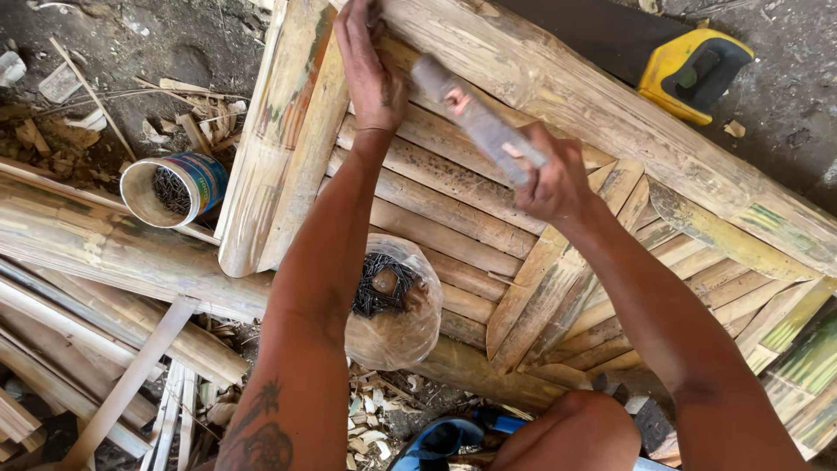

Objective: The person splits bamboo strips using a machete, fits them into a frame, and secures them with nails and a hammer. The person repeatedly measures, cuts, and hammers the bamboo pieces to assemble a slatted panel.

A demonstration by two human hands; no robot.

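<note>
A panel of split bamboo slats lies on the ground, framed by thick bamboo halves. My left hand rests at the panel's top edge with fingers pinched together against a slat; what it pinches is too small to see. My right hand grips the grey handle of a hammer, raised and blurred above the slats, its head hidden near my left hand. A clear plastic bag of dark nails sits on the panel beside my left forearm.
A round tin with nails stands on the dirt at left. A handsaw with a yellow and black handle lies at top right. Loose bamboo strips and shavings are piled at lower left. My knee shows at the bottom.
</note>
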